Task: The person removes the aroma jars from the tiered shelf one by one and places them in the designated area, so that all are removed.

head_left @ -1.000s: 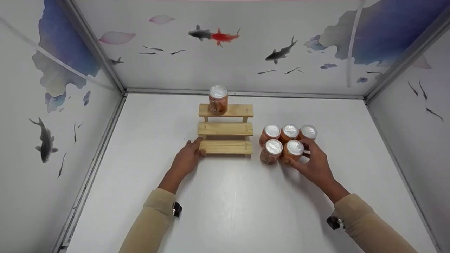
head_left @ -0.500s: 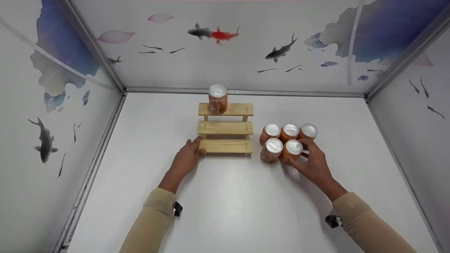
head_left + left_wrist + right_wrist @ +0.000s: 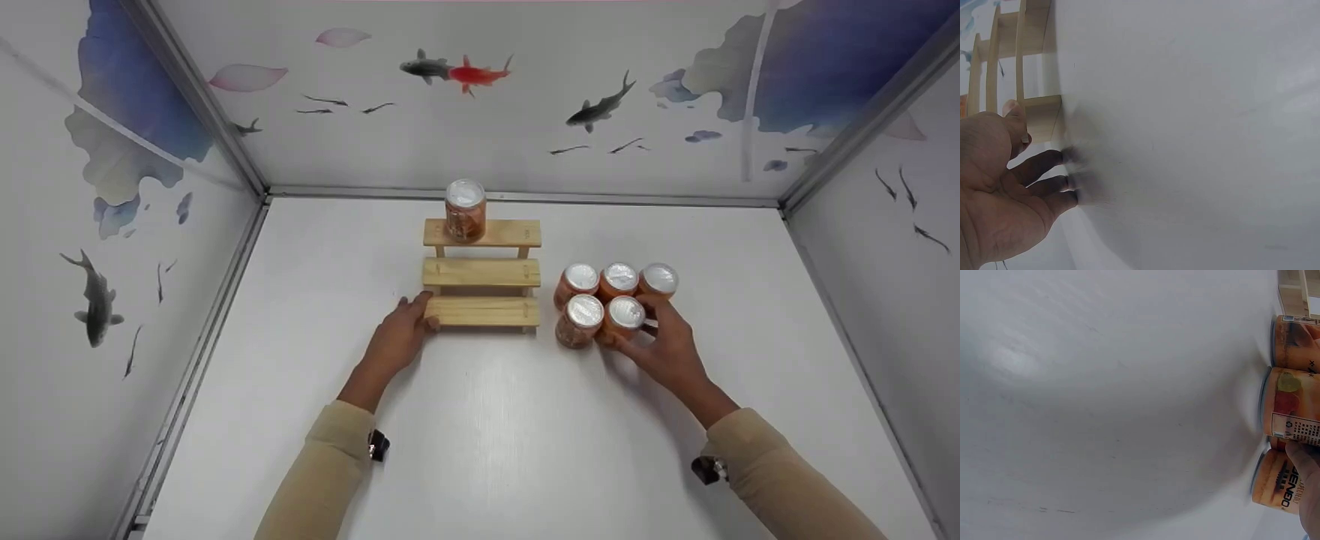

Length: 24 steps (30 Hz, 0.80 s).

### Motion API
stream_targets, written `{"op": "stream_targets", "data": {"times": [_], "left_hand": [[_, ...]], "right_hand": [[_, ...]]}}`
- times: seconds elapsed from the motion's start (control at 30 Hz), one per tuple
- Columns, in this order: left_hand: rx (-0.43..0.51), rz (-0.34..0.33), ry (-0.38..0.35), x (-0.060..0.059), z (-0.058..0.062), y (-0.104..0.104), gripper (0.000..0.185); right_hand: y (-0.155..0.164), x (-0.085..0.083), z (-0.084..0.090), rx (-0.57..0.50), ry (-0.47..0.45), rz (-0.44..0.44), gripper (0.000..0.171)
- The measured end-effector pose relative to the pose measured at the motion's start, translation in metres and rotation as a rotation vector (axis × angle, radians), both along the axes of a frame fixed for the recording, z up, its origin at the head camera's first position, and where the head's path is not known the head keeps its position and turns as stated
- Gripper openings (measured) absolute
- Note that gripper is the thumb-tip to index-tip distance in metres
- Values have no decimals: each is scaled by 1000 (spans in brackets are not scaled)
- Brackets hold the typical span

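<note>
My left hand (image 3: 401,335) pinches the left end of the lowest step of a three-tier wooden shelf (image 3: 481,271). In the left wrist view the thumb and a finger meet at the board's end, and the other fingers (image 3: 1044,169) reach toward the tabletop. My right hand (image 3: 667,345) grips the front right can (image 3: 624,319) of a tight cluster, thumb on its near side and fingers on its right. That can stands on the table. In the right wrist view its fruit-printed label (image 3: 1294,405) shows, with part of the hand (image 3: 1310,475) beside it.
Several similar cans with silvery lids, such as the front left can (image 3: 580,322), stand around the held one. Another can (image 3: 466,212) sits on the shelf's top step, toward its left. Fish-patterned walls (image 3: 517,150) enclose the white table (image 3: 480,427).
Both hands keep their holds, on the shelf and on the front right can. The right wrist has shifted very slightly left; the cans and shelf look the same.
</note>
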<state>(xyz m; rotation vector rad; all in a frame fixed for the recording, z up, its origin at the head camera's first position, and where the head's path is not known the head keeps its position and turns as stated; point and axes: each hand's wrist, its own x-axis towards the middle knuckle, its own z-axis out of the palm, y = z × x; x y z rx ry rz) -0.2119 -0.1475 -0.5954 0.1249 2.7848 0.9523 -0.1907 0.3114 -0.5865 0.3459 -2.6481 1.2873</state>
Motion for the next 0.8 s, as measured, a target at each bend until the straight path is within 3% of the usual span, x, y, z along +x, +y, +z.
{"op": "stream_targets", "data": {"times": [0.4,0.63,0.67,0.73,0.8], "left_hand": [[9,2,2,0,-1,0,59],[-5,-34,95,-8,-26,-8,62],[3,-27,75,-6,-20,-7,61],[3,-21,65,-6,-20,-6,60],[15,-12,28,-2,-6,-2,59]], "right_hand": [[1,-1,-2,21,17,4,76],[1,-2,-3,41,38,14,78],[1,-3,-3,42,38,13,77],[1,-3,-3,44,36,11,77],[1,-3,-3,42,29,9,77]]}}
